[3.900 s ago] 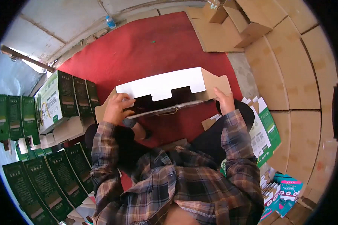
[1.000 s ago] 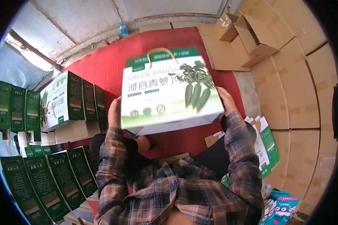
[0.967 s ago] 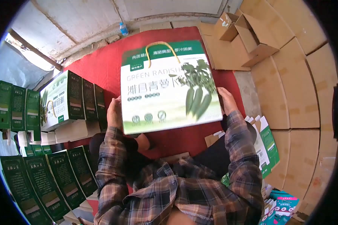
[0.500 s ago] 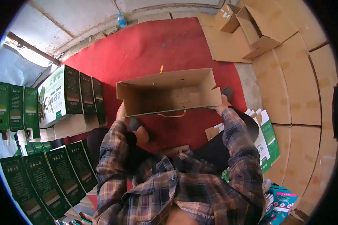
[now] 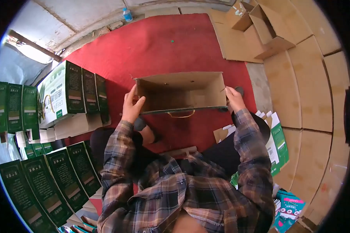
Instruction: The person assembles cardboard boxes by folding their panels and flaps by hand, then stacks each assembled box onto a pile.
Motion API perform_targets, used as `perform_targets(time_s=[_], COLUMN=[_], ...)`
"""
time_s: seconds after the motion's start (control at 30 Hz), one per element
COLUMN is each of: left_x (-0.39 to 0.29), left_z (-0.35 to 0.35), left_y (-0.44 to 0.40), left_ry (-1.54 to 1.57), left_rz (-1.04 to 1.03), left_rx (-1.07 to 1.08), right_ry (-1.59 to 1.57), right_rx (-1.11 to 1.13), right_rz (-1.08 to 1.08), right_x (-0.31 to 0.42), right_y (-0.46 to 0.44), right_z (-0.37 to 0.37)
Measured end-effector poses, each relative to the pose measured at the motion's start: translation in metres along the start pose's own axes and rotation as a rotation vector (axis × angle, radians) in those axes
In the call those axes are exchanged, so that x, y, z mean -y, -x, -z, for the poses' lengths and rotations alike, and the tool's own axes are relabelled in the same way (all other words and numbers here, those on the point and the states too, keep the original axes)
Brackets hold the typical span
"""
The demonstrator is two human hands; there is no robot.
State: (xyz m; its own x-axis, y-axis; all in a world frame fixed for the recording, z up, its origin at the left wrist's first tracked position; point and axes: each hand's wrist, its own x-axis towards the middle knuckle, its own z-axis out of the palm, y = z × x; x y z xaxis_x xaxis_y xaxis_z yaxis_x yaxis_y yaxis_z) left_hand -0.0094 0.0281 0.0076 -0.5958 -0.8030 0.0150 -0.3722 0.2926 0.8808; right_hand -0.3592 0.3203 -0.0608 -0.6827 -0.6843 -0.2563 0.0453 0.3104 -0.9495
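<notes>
Above the red carpet, an open carton was held between two hands set well apart. The left hand clasped its left end and the right hand its right end; some fingertips were lost behind the cardboard, so how firmly they pressed could not be told. The mouth faced the head camera, baring a brown interior whose deeper corners were dim. The near wall showed almost edge-on, hiding any print there, and a cord handle hung from it on the wearer's side. Whether the underside touched the carpet could not be seen.

To the left, dark green boxes overlapped one another, their small lettering too fine to read. At right, the bent right leg partly covered a green-and-white panel; below, teal packets were half hidden by the plaid sleeve.
</notes>
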Motion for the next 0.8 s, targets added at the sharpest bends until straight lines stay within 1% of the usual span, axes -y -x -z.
perform_targets(time_s=[0.03, 0.1, 0.13, 0.2, 0.23, 0.27, 0.33, 0.37, 0.4, 0.47, 0.5, 0.57, 0.6, 0.67, 0.7, 0.73, 0.8], left_x=[-0.009, -0.008, -0.009, -0.011, -0.006, -0.003, -0.005, -0.006, -0.002, 0.006, 0.002, -0.008, -0.006, -0.001, 0.000, 0.002, 0.007], left_z=[0.000, -0.003, -0.002, -0.003, -0.003, -0.002, -0.001, 0.003, 0.004, 0.008, 0.011, 0.016, 0.014, 0.007, 0.004, -0.001, -0.012], left_y=[0.000, 0.001, 0.001, 0.000, -0.002, -0.003, -0.004, -0.005, -0.005, -0.002, -0.002, -0.003, -0.004, -0.008, -0.010, -0.010, -0.012], left_ry=[-0.039, -0.145, -0.146, -0.097, 0.021, 0.022, 0.059, 0.036, 0.037, 0.084, 0.084, 0.032, 0.032, 0.157, 0.072, 0.072, -0.159], left_rz=[-0.060, -0.138, -0.137, -0.086, 0.089, 0.089, 0.216, 0.244, 0.244, 0.157, 0.160, 0.084, 0.086, 0.255, 0.203, 0.203, 0.097], left_rx=[0.029, 0.098, 0.096, 0.204, 0.296, 0.298, 0.454, 0.525, 0.530, 0.635, 0.638, 0.691, 0.693, 0.533, 0.423, 0.425, 0.165], right_ry=[-0.001, 0.025, 0.025, 0.069, 0.069, 0.057, 0.045, 0.017, -0.011, -0.033, -0.055, -0.048, -0.040, -0.073, -0.106, -0.107, 0.289], right_rx=[0.007, 0.034, 0.037, 0.125, 0.124, 0.156, 0.182, 0.188, 0.195, 0.202, 0.213, 0.204, 0.195, 0.201, 0.208, 0.206, 0.146], right_rz=[0.002, -0.267, -0.266, -0.225, -0.229, -0.243, -0.263, -0.266, -0.268, -0.293, -0.313, -0.329, -0.341, -0.314, -0.286, -0.287, -0.064], right_x=[0.019, 0.077, 0.081, 0.085, 0.083, 0.083, 0.081, 0.080, 0.080, 0.081, 0.084, 0.090, 0.091, 0.080, 0.073, 0.066, 0.056], right_y=[0.006, 0.027, 0.026, 0.026, 0.025, 0.020, 0.015, 0.013, 0.012, 0.012, 0.013, 0.015, 0.015, 0.007, 0.004, 0.002, -0.001], right_z=[-0.005, -0.022, -0.025, -0.027, -0.028, -0.029, -0.029, -0.030, -0.030, -0.031, -0.032, -0.034, -0.034, -0.030, -0.028, -0.027, -0.026])
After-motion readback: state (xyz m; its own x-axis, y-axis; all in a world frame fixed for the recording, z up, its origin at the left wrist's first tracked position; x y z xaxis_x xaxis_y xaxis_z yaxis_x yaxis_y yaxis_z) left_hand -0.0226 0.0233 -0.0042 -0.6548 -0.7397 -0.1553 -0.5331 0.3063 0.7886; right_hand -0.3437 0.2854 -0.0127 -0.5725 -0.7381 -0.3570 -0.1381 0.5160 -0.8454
